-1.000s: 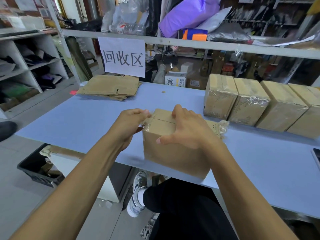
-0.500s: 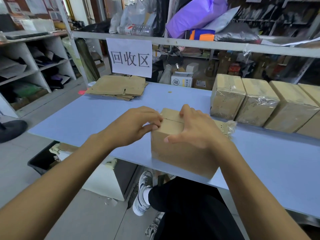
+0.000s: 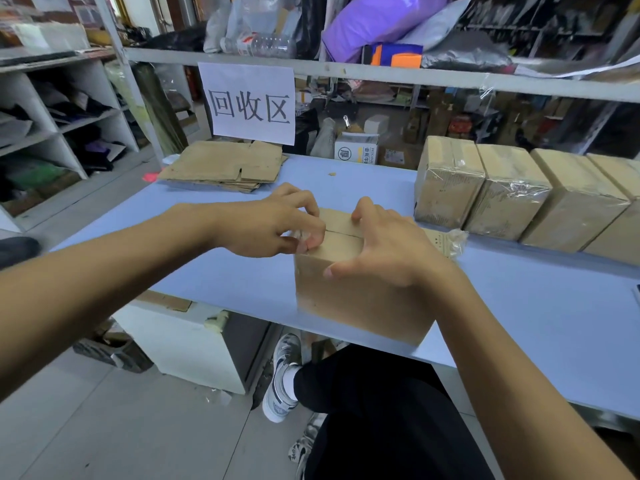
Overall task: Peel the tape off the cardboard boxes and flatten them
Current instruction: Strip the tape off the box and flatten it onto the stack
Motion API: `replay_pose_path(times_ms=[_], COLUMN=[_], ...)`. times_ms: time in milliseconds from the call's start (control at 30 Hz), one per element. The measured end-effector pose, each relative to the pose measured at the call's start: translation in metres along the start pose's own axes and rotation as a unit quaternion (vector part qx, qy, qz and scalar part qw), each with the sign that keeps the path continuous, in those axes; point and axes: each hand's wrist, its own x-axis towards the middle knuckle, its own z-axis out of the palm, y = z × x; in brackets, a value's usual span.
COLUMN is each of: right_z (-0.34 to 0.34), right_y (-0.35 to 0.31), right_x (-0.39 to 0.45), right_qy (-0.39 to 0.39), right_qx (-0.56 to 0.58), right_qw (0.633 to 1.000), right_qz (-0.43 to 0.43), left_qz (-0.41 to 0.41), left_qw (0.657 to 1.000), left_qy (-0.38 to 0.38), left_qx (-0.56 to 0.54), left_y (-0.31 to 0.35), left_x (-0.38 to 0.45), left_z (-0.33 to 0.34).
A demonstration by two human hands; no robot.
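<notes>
Head camera looked down on a cardboard box (image 3: pixel 349 292) that stood at the near edge of the blue bench (image 3: pixel 519 306), its two top flaps meeting at a seam across the lid. At the box's upper left corner the left hand (image 3: pixel 273 223) had its fingers (image 3: pixel 313 242) curled and pinched together on a bit of clear tape (image 3: pixel 298 237); how much of the tape was free of the cardboard could not be told. The right hand (image 3: pixel 384 251) lay over the top and right side of the box, fingers spread, thumb (image 3: pixel 341 268) down the front face, fingertips pressing the far flap. Just behind the right hand, a peeled strip of tape with torn cardboard (image 3: pixel 446 242) lay on the bench beside the box.

Further right, a row of taped boxes (image 3: pixel 512 192) wrapped in glossy tape stood side by side along the back of the bench, touching one another. At the far left of the bench a stack of flattened cardboard (image 3: pixel 225 166) lay under a white paper sign (image 3: pixel 251 102) with printed characters, fixed to a grey shelf rail (image 3: pixel 381 76). Below the bench edge were the person's dark trousers (image 3: pixel 381 410) and a white sneaker (image 3: pixel 282 375) on the tiled floor.
</notes>
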Motion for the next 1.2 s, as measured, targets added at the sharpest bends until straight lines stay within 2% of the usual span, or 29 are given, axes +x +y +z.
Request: replay_pose_path(times_ms=[167,433,800,1100,1200], right_z=[-0.004,-0.01,-0.008,-0.012,-0.012], right_y=[-0.002,-0.003,-0.001,0.008,0.01], right_x=[0.0,-0.003,-0.002,-0.005,-0.006], right_qy=[-0.015,-0.028,-0.038,-0.077,-0.073], right_qx=[0.009,0.024,0.034,0.032,0.034], right_qw=[1.0,0.999,0.998,0.996,0.996], right_qz=[-0.002,-0.01,-0.025,-0.04,-0.048], left_qz=[-0.023,-0.018,-0.021,-0.019,-0.011], left_qw=[0.999,0.997,0.994,0.999,0.995], left_qy=[-0.033,-0.035,0.024,0.017,0.035], left_qx=[-0.029,-0.071,-0.105,-0.046,-0.095], left_y=[-0.001,-0.008,-0.024,-0.024,-0.019], left_x=[-0.002,-0.011,-0.027,-0.041,-0.049], left_z=[0.003,0.008,0.022,0.018,0.014])
